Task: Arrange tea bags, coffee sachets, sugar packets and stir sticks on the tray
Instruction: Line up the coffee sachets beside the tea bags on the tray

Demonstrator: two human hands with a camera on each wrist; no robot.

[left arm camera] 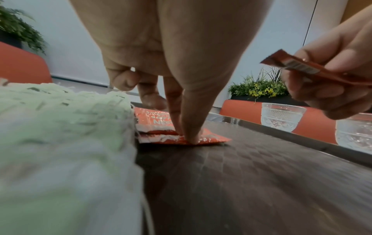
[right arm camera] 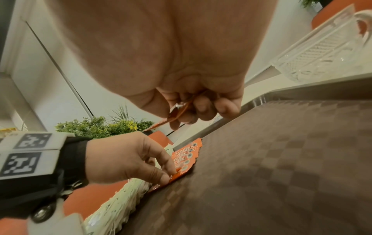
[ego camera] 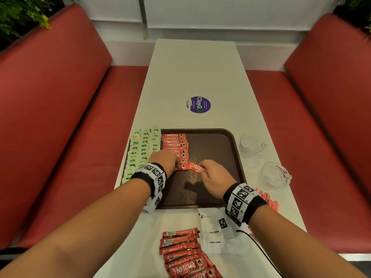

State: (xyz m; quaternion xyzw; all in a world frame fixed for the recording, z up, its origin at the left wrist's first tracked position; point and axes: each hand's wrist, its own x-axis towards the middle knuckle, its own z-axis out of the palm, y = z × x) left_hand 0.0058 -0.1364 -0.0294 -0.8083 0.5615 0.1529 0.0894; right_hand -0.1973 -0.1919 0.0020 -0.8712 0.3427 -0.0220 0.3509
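Observation:
A dark brown tray point(ego camera: 212, 149) lies on the white table. Rows of green tea bags point(ego camera: 140, 151) fill its left side, with a column of red coffee sachets point(ego camera: 174, 145) beside them. My left hand point(ego camera: 177, 165) presses thumb and forefinger down on the nearest sachet of that column point(left arm camera: 209, 139), which lies flat on the tray. My right hand point(ego camera: 201, 169) pinches another red sachet point(ego camera: 196, 168) just above the tray, right of the column. White sugar packets point(ego camera: 216, 233) and red stir sticks point(ego camera: 269, 199) lie off the tray.
A pile of loose coffee sachets point(ego camera: 184, 251) lies on the table near me. Two glass cups point(ego camera: 252, 144) point(ego camera: 276, 174) stand right of the tray. Red bench seats point(ego camera: 60, 117) flank the table. A round purple sticker point(ego camera: 198, 104) marks the table beyond the tray.

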